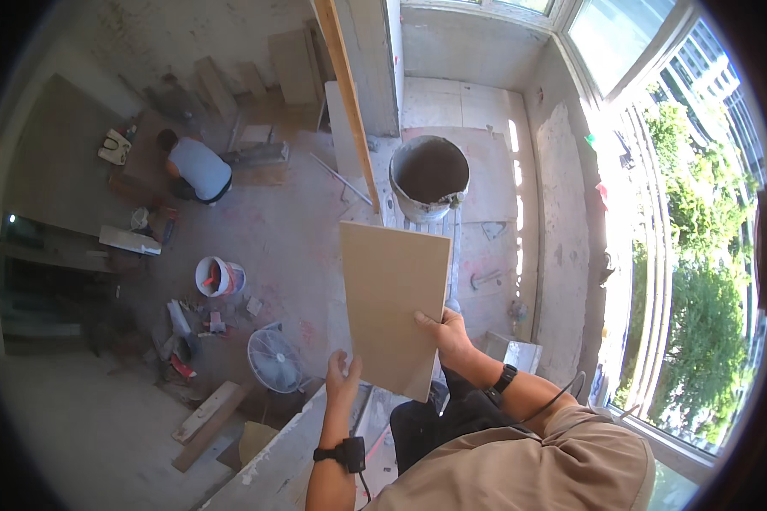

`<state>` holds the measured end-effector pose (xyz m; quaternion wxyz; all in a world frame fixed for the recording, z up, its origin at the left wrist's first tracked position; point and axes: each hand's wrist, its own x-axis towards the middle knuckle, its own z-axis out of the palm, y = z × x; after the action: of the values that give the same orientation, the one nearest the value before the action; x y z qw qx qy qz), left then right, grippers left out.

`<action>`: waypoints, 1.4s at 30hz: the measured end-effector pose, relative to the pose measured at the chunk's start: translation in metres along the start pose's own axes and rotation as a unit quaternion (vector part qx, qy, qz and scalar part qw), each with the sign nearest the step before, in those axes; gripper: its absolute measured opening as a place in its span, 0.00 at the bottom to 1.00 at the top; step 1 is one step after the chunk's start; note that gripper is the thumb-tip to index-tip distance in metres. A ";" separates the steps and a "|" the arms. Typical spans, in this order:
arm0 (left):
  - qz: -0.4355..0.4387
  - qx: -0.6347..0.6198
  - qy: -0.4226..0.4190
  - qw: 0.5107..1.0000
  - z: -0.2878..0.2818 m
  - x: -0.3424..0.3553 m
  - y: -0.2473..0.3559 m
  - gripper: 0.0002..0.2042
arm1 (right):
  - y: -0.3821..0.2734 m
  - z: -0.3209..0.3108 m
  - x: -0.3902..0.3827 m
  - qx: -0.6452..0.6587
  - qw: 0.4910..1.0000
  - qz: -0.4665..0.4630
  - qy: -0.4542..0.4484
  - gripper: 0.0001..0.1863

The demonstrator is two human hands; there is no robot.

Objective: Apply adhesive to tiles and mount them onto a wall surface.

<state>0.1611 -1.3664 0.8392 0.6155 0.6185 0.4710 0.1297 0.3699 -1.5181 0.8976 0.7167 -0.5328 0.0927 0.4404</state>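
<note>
A rectangular tan board [394, 285] is raised in front of me at a slant. My right hand [441, 332] grips its right edge low down, thumb lying on the face. At its lower left corner, my left hand [343, 375] has its fingers apart and slightly curled, very near the edge; whether it touches the board I cannot tell. Beyond the board stands a large grey bucket [430, 175] with dark contents. A wooden batten [354, 111] leans upright behind it to the left.
A co-worker [198, 166] crouches at the back left among boards. A white bucket [220, 277], a fan [273, 362], wooden offcuts [204, 409] and scattered tools lie to the left. A plastered ledge [264, 464] runs below me. A window [673, 255] fills the right, with a hammer [486, 278] on the floor nearby.
</note>
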 end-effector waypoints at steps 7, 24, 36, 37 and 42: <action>0.020 0.346 -0.102 0.932 0.032 0.063 -0.020 0.36 | 0.022 -0.051 -0.003 0.074 0.985 0.141 0.070 0.16; -0.061 0.241 0.045 0.968 0.129 0.153 0.073 0.30 | -0.029 -0.229 0.012 -0.026 0.974 0.088 0.209 0.25; -0.011 0.415 0.122 0.901 0.295 0.311 0.217 0.33 | 0.024 -0.432 -0.180 -0.034 0.825 0.160 0.541 0.10; -0.028 0.415 0.116 0.902 0.305 0.321 0.222 0.33 | 0.027 -0.435 -0.185 -0.031 0.824 0.160 0.542 0.10; -0.044 0.453 0.130 0.881 0.323 0.384 0.176 0.34 | 0.070 -0.423 -0.195 0.011 0.820 0.178 0.544 0.12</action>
<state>0.6756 -1.2524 0.7662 0.2068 0.7859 0.5810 -0.0460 0.3452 -1.9761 0.7921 0.4643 -0.6522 0.5656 0.1979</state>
